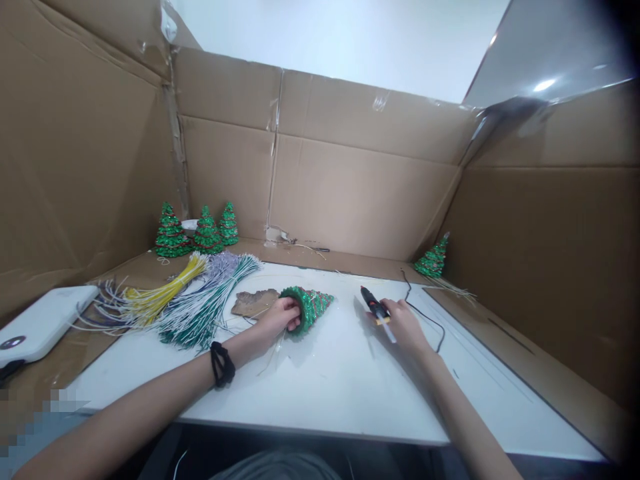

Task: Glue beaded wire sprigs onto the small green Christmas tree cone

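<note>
A small green Christmas tree ornament (pixel 315 308) with red trim lies on its side, its tip toward the right. My left hand (pixel 275 321) grips it by the hollow base, with some fingers inside the rim. At the right, my right hand (pixel 404 325) is closed around a black glue gun (pixel 371 301), whose orange-red tip points up and left. A clear glue stick (pixel 388 331) sticks out of its back end. Behind my left hand is a torn piece of brown cardboard (pixel 253 303).
Bundles of yellow wires (pixel 175 288) and green-and-white wires (pixel 207 303) spread across the left. Several more trees stand near the walls, including one tree (pixel 433 259) in the right corner. A white device (pixel 45 320) lies far left. A dark cord (pixel 425 317) runs beside my right hand. Cardboard walls (pixel 360 193) enclose the white board (pixel 320 400).
</note>
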